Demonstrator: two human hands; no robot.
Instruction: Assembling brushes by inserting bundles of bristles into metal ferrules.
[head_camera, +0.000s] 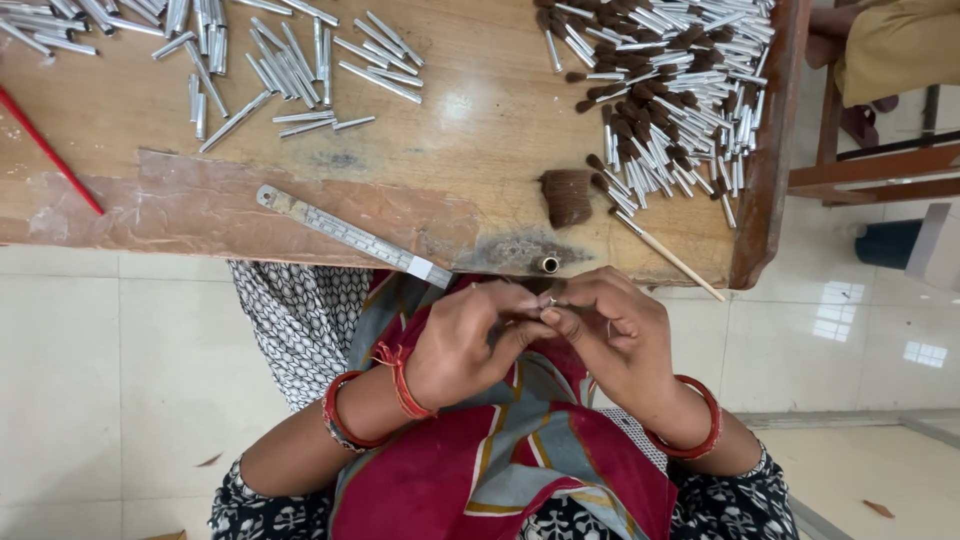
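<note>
A small metal ferrule (551, 300) is being pinched between the fingertips of both hands, just off the near edge of the wooden table (470, 130) and above the lap. The left hand (470, 340) is closing thumb and forefinger on one side; the right hand (610, 335) is gripping the other. The piece is probably light, stiff and slippery, so it is best held by its sides. Most of it is hiding behind the fingers, and whether bristles are sitting in it cannot be told. Nearby are lying a tuft of brown hair (567, 196), a metal ruler (350, 236), filled brush heads (670, 100) and empty silver tubes (290, 70).
</note>
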